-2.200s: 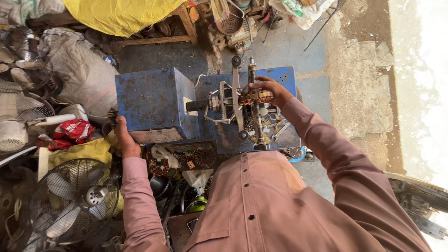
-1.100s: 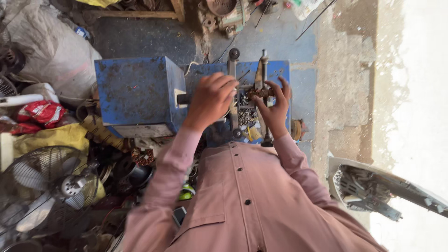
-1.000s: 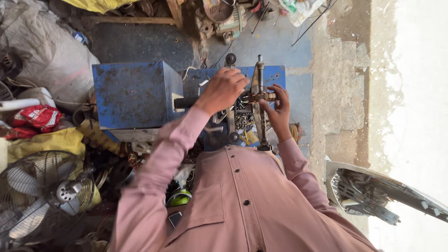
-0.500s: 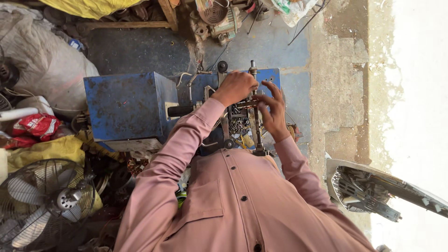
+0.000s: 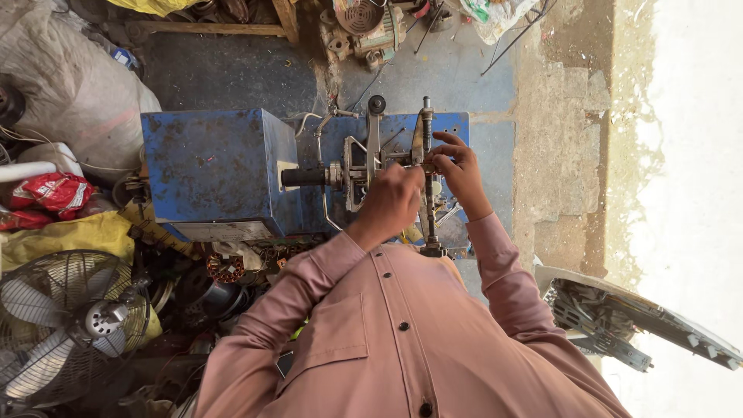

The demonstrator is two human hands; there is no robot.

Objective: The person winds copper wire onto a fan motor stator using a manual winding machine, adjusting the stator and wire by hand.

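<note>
— What's going on at the blue metal box (image 5: 209, 174)?

— A shaft sticks out of the box's right side with a metal winding frame (image 5: 364, 166) mounted on it. Both hands are just right of that frame. The left hand (image 5: 391, 203) is clenched, knuckles up, around something at the frame's right end; I can't tell what, since the fist covers it.

— And the other?

— The right hand (image 5: 457, 170) is a little farther from the box, fingertips pinched on the upright metal post (image 5: 426, 178) that stands beside the frame. It looks like a fine grip, thumb and forefinger, on a small fitting near the post's top.

— How would you do it well?

— I'd judge the left should hold steady so the frame doesn't turn on its shaft, while the right does small turns only. Elbows tucked in, as they are.

— Anything else about?

— Left of the box, a fan (image 5: 70, 310) and a red bag (image 5: 50, 193) among scrap; beyond the box, an old motor (image 5: 364, 23) on the floor.
</note>
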